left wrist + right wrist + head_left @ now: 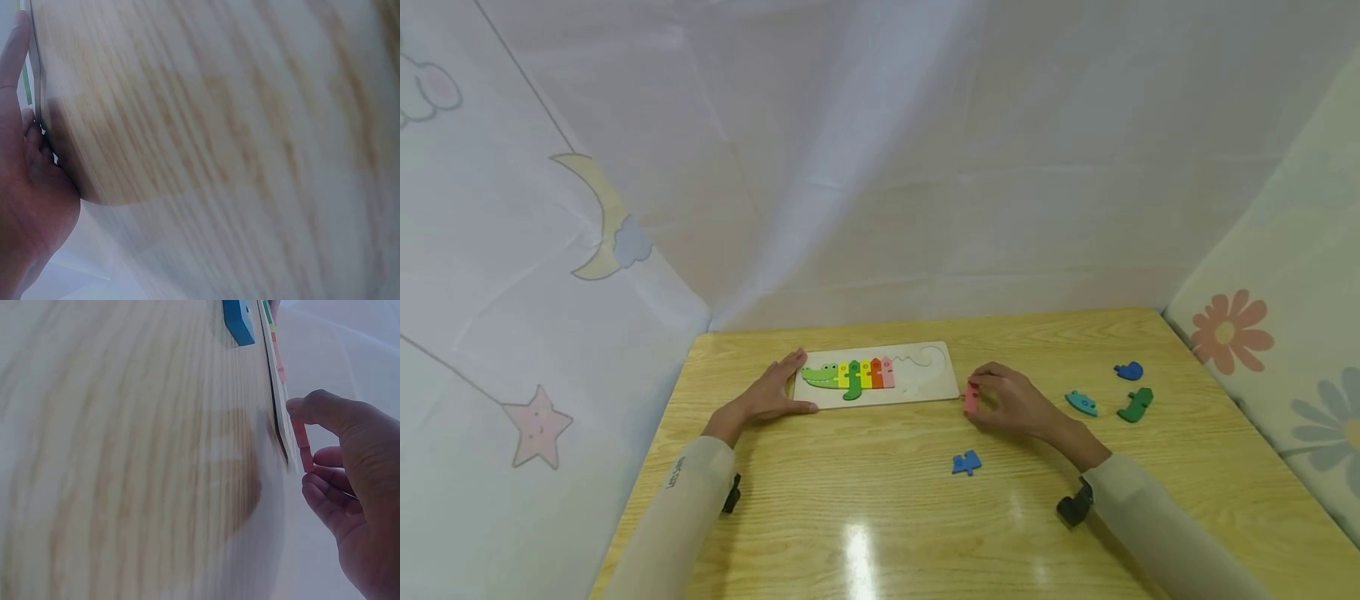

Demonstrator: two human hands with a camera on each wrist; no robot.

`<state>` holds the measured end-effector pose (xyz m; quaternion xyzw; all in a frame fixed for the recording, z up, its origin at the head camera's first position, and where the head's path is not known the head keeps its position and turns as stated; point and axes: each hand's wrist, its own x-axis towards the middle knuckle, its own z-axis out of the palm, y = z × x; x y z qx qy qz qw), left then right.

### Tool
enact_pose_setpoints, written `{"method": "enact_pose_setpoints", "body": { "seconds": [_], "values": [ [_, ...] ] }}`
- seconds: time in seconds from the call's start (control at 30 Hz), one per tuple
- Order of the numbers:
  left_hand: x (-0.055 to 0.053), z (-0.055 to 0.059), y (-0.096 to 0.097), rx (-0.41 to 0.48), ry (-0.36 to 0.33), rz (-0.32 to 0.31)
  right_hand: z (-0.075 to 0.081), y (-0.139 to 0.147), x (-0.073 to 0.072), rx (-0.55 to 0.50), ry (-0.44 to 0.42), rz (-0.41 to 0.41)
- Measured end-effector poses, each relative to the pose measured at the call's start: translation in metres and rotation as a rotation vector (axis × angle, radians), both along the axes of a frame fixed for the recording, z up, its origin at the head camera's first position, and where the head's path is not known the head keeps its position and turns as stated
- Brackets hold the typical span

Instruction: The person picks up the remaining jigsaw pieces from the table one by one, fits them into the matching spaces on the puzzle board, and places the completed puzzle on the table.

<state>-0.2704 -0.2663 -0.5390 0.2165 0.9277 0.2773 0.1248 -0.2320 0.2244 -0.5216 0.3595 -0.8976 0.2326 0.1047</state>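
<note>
A pale wooden puzzle board [928,382] lies near the back of the table, bearing a crocodile's green head, then yellow, green, orange and pink pieces in a row. The board's right part is bare, with a curled tail outline. My left hand [769,392] grips the board's left end, thumb along the front edge and fingers at the back corner. Beside the right end, my right hand [1011,402] pinches a pinkish-red puzzle piece [972,398] between thumb and fingers. The right wrist view shows this piece [300,434] held on edge, close by the board's edge [281,419].
A blue piece [967,462] lies in front of the board. Right of my right hand are a light-blue piece [1082,403], a dark-blue piece [1129,371] and a green piece [1137,405]. Printed cloth [850,208] hangs behind the wooden table [820,500] and along both sides.
</note>
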Motion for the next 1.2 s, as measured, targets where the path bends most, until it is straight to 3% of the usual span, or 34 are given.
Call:
{"method": "enact_pose_setpoints", "body": {
  "seconds": [0.57, 1.2],
  "values": [
    [0.001, 0.000, 0.000, 0.000, -0.002, -0.001, 0.007, -0.014, -0.010, -0.030, 0.043, 0.037],
    [0.002, 0.000, 0.000, 0.003, 0.003, -0.007, 0.013, -0.024, -0.021, -0.027, -0.015, 0.054]
  ]
}}
